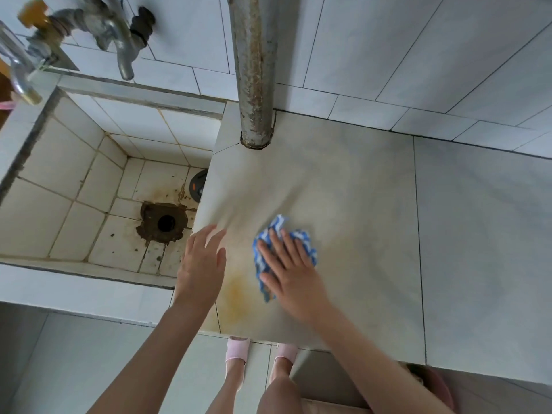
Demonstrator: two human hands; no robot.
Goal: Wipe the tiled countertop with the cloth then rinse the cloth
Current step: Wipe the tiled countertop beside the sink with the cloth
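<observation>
— What's the biggest thing in front of me?

— You face a tiled wall [388, 55] in pale grey, and below it the tiled countertop [373, 204], beige under your arms and greyer on your right. On your left the sink [59, 174] drops away, a deep tiled basin with brown-stained grout.

— And that upright thing?

— A rusty pipe [254, 70] runs down the wall and goes into the countertop at its back edge. A metal tap [119, 40] juts from the wall above the sink's far side, and a second tap [18, 70] shows at the left edge, blurred.

— My hands?

— Your right hand [294, 273] lies flat, fingers straight and spread, pressing on the cloth [277, 225]. Your left hand [201, 261] is open too, fingers straight, over the countertop's left edge just beside the sink. I can't tell whether it touches the tile.

— Where exactly is the cloth?

— Bunched on the beige tile near the front, blue and white, mostly under your right palm, its far end poking out past your fingertips. A yellow stain [239, 294] sits just to its left, between your wrists.

— Anything smaller?

— A dirt-ringed drain hole [165, 223] in the sink floor, a round black object [198, 182] half hidden by the counter edge, and your pink slippers [237, 351] below.
</observation>
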